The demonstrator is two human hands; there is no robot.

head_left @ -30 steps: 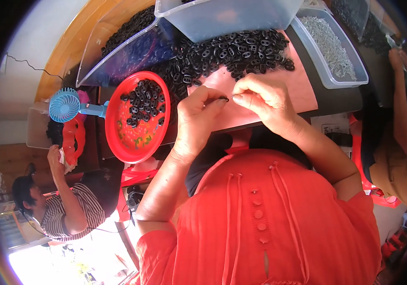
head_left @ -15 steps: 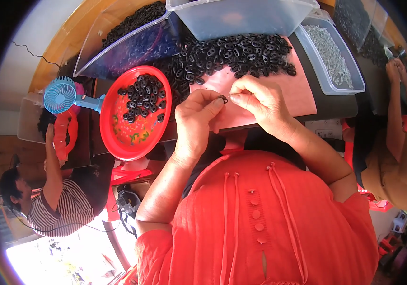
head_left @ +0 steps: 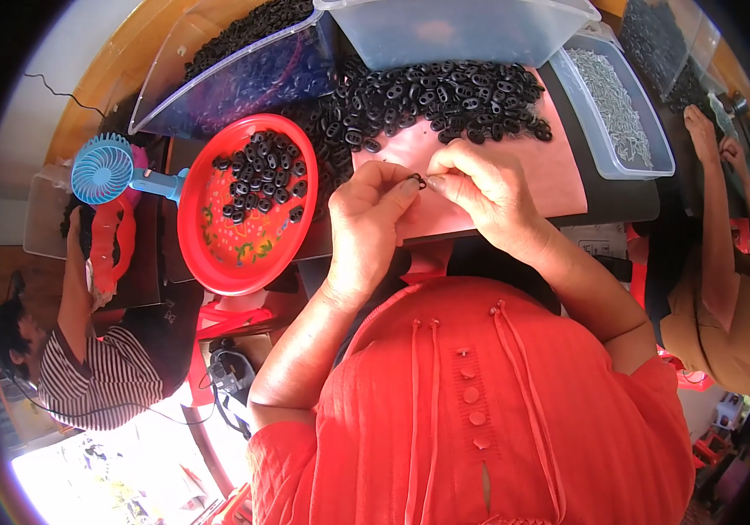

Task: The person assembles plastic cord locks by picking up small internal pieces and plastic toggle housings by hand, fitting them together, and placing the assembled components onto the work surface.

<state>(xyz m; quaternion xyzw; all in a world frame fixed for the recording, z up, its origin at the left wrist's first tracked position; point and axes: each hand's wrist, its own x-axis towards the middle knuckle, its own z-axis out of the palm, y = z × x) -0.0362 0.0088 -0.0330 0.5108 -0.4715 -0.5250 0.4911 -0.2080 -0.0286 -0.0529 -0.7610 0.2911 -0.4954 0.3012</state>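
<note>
My left hand (head_left: 362,219) pinches a small black plastic piece with holes (head_left: 419,180) between thumb and fingers. Close beside it, my right hand (head_left: 490,192) has thumb and forefinger pressed together at the piece's right edge. Whatever may lie between those right fingertips is too small to make out. Both hands are over a pink sheet (head_left: 558,179) on the dark table. Beyond them spreads a heap of black two-holed oval pieces (head_left: 445,96). To the left, a red basin (head_left: 188,232) with a patterned bottom contains several of the same kind of black pieces.
A clear tub (head_left: 662,169) of small silvery metal parts stands at right. At the back are an empty-looking translucent bin (head_left: 462,39) and a bin (head_left: 217,74) of black pieces. A blue fan (head_left: 101,169) sits left of the basin. Co-workers sit on both sides.
My hands have drawn slightly closer together around the black piece. The view has shifted a little. At right, a co-worker's hands have moved apart.
</note>
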